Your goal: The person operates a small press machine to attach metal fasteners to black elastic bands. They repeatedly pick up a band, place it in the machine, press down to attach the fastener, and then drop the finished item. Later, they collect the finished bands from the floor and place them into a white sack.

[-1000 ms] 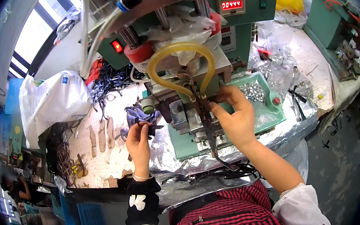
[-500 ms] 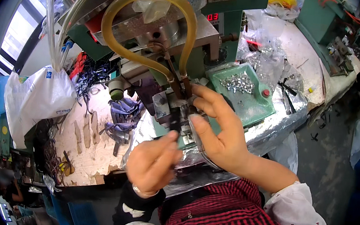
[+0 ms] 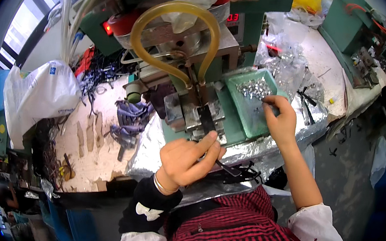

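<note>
My left hand (image 3: 188, 161) pinches a flat black strap (image 3: 206, 118) between thumb and forefinger. The strap's far end lies on the metal fixture (image 3: 193, 118) of a bench press, below two upright bars. Over the right part of the green tray (image 3: 246, 120) is my right hand (image 3: 279, 121), forefinger and thumb curled with their tips close together. Those tips are beside a pile of small shiny metal pieces (image 3: 254, 87); whether a piece is between them is too small to tell.
A yellowish hose (image 3: 139, 27) loops above the fixture. Black straps (image 3: 239, 172) lie at the bench's front edge, dark strap bundles (image 3: 130, 117) to the left. A white plastic bag (image 3: 41, 97) hangs at far left. Dark strips (image 3: 306, 105) rest right of the tray.
My right hand has left the fixture and moved right to the metal pieces in the tray. My left hand has shifted slightly right and up, still with the black strap.
</note>
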